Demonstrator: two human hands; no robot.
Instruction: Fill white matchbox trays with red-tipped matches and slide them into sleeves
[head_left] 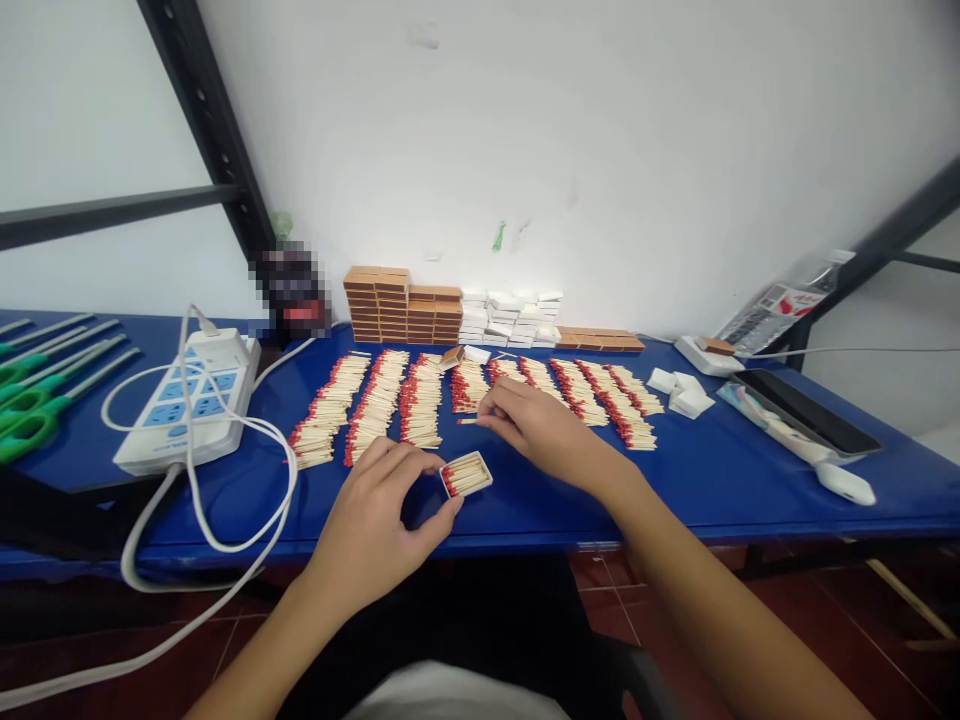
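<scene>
Many matches (pixel 421 405) on blue table (pixel 540 512), white wall (pixel 600 150) behind

Pale wall (pixel 637 150) behind a blue table (pixel 525 515).
From here I see a dark post (pixel 202 95) rising beyond the left hand (pixel 386 510), and red floor tiles (pixel 832 600) below the right hand (pixel 529 425).

Matches (pixel 421 405) pale cream, red-tipped. Matchbox tray (pixel 485 477) white. Stacked boxes (pixel 376 305) brown, dark-striped. Tabletop (pixel 540 512) blue.
</scene>
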